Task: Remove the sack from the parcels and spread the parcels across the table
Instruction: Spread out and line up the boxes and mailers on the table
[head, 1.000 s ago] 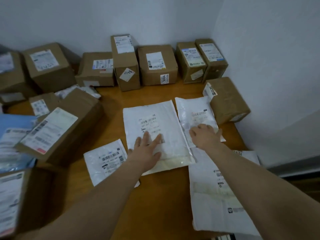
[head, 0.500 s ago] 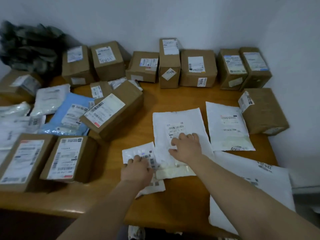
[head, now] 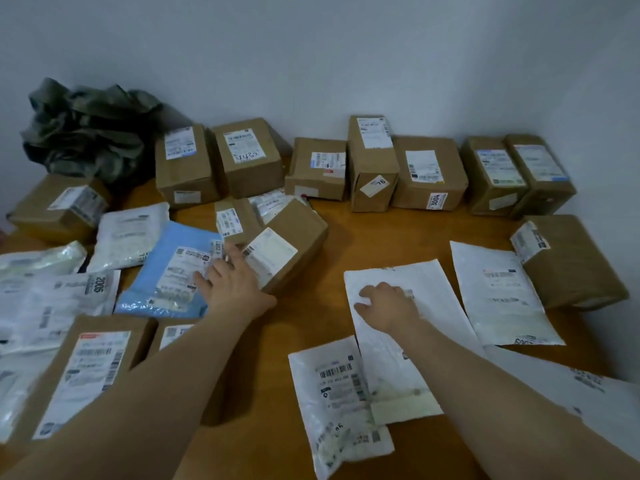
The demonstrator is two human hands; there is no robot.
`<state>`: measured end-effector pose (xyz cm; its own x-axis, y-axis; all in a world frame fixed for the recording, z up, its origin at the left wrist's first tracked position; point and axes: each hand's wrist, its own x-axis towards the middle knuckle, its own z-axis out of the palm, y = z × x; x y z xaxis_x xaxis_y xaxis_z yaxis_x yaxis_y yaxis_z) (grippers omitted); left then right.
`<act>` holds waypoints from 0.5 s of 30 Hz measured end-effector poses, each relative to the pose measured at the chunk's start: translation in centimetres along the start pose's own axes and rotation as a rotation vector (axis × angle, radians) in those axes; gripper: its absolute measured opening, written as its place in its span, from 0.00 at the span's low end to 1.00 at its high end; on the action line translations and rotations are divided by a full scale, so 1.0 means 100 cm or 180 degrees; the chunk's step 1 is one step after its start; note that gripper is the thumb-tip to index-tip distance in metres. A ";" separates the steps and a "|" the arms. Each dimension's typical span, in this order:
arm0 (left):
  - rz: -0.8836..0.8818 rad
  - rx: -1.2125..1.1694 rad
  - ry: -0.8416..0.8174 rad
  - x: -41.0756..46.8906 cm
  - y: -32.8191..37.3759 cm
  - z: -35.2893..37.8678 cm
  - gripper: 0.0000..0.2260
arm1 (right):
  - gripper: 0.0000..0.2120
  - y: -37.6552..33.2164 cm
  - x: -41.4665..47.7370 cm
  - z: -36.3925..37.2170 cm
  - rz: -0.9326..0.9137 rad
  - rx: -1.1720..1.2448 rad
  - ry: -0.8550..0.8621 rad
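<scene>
Nothing was actually gripped. The left hand (head: 232, 285) lay flat and open, fingers spread, fingertips on the blue mailer (head: 162, 258) right where it met the tilted brown box (head: 298, 223). The right hand (head: 388, 306) sat on the big white mailer (head: 426, 282), fingers a bit bent and pressing down, pinching nothing.

The sack (head: 86, 133) was already off, crumpled in the back left corner of the table (head: 381, 233) against the wall. The row of boxes (head: 426, 171) along the wall and the flat mailers on the right looked well spread, but the left side was a heap of overlaps.

My take: that left pile was the job. I'd slide the blue one out flat rather than lift it, since the box was propped up crooked and looked ready to tip. The bare wood in the middle seemed the obvious landing spot.
</scene>
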<state>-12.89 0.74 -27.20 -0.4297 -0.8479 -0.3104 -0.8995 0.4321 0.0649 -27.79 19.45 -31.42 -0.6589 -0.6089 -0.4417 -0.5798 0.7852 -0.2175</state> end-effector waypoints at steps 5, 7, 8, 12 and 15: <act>0.0761 -0.0517 -0.0489 -0.007 0.035 -0.001 0.56 | 0.27 -0.044 0.013 -0.030 0.0077 0.1865 0.0590; 0.1264 -0.0923 -0.0825 -0.007 0.045 -0.003 0.46 | 0.31 -0.059 0.019 -0.037 0.0053 0.2043 0.0689; 0.1429 -0.1058 -0.0933 -0.004 0.045 -0.006 0.40 | 0.34 -0.064 0.023 -0.039 0.0128 0.1977 0.0662; 0.1115 -0.1125 -0.0583 0.038 0.010 -0.013 0.30 | 0.41 -0.091 0.038 -0.043 0.0855 0.0712 0.0632; 0.0578 -0.0685 -0.0333 0.085 -0.038 -0.013 0.26 | 0.32 -0.140 0.053 -0.046 0.0132 -0.0069 0.1384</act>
<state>-13.21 -8.53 -28.85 -0.5847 -0.7217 -0.3705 -0.8095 0.4894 0.3243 -25.37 4.71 -26.75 -0.8197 -0.5713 -0.0412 -0.5554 0.8103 -0.1870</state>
